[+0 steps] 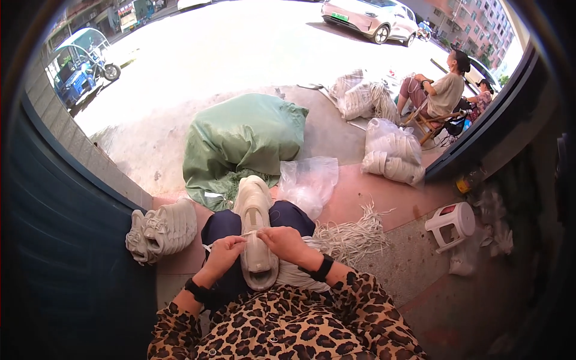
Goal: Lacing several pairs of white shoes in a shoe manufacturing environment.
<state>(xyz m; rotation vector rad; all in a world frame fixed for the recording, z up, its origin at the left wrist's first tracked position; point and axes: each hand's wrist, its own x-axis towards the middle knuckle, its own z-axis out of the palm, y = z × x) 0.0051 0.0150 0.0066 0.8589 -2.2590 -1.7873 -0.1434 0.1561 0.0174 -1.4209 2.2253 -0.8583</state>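
Across my lap lies a cream-white sneaker (259, 259), its ankle opening toward me, with more pale shoes (253, 191) lined up beyond it between my knees. My left hand (227, 254) is closed in a pinch at the shoe's left side, on a thin white shoelace. From the right, my right hand (287, 246) pinches over the lacing area, fingertips close to the left ones; its part of the lace is mostly hidden. A heap of loose white laces (355, 234) spreads on the floor by my right knee, and more strands lie across my right thigh.
A stack of cream shoes (168, 231) stands at left by the blue door (78, 240). Ahead sit a large green sack (243, 135) and a clear plastic bag (309, 183). Bagged shoes (393, 153), a white stool (453, 225) and a seated person (447, 90) are at right.
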